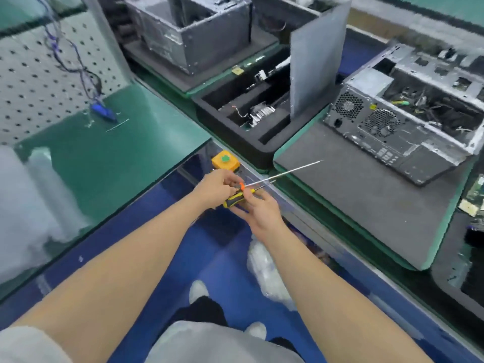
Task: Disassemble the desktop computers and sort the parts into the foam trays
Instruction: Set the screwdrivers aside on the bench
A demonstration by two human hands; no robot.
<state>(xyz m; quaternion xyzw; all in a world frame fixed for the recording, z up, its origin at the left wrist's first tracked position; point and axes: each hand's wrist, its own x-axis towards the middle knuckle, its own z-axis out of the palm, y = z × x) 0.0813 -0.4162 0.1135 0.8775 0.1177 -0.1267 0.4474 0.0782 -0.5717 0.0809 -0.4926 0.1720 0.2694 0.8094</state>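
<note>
My left hand grips the handle of a long thin screwdriver with an orange collar; its shaft points right toward the grey foam pad. My right hand sits just below it and holds a yellow-and-black screwdriver, thumb over the handle. Both hands hover at the bench's front edge. An open desktop case lies on the pad at right. A black foam tray behind my hands holds a few parts, with a grey side panel standing upright in it.
A second case stands on foam at the back. An orange button box sits on the bench rail by my left hand. At left are a green mat, a blue tool and a pegboard. White bags lie on the blue floor.
</note>
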